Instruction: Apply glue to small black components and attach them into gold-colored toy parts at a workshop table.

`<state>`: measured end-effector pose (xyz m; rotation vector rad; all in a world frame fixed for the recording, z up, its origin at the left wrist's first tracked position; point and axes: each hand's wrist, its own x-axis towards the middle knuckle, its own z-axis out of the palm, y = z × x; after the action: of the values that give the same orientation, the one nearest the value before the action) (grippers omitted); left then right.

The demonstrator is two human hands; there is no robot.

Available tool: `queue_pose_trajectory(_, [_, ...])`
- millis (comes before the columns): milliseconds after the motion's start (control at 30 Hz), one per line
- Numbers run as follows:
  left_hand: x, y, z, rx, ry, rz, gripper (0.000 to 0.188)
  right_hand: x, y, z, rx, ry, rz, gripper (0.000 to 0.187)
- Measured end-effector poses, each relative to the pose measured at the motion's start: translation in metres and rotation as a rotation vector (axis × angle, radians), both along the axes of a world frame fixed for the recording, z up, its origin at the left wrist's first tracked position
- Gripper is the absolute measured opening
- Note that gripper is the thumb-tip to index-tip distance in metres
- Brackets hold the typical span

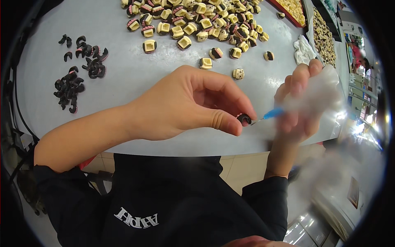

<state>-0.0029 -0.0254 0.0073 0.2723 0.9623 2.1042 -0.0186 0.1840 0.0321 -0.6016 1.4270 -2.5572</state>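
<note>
Between its thumb and forefinger, my left hand pinches a small black curved piece with a bit of pink on its edge. My right hand is closed around a translucent squeeze bottle, which is blurred. From it a blue nozzle with a thin metal needle points left, and the needle's end is at or very near the black piece. Whether the two touch, I cannot tell. Beyond my left hand lie a cream block with a square hollow and a speckled cream piece.
Loose black curved pieces lie in clusters on the grey table at left. A heap of cream, black and pink pieces covers the far middle. At far right are a crumpled white tissue and a red tray of yellowish pieces.
</note>
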Motion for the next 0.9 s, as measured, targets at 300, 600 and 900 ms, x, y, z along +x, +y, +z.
queue_pose_trajectory(300, [0.000, 0.001, -0.003, 0.019, -0.008, 0.025, 0.028, 0.007, -0.003, 0.011, 0.077, -0.110, -0.068, 0.050])
queue_pose_trajectory(600, [0.000, 0.001, -0.002, 0.007, -0.014, 0.019, 0.029, 0.008, 0.001, 0.011, 0.095, -0.109, -0.031, 0.050])
queue_pose_trajectory(900, [-0.001, 0.001, -0.005, 0.004, -0.013, 0.020, 0.029, 0.007, -0.003, 0.010, 0.077, -0.146, -0.021, 0.052])
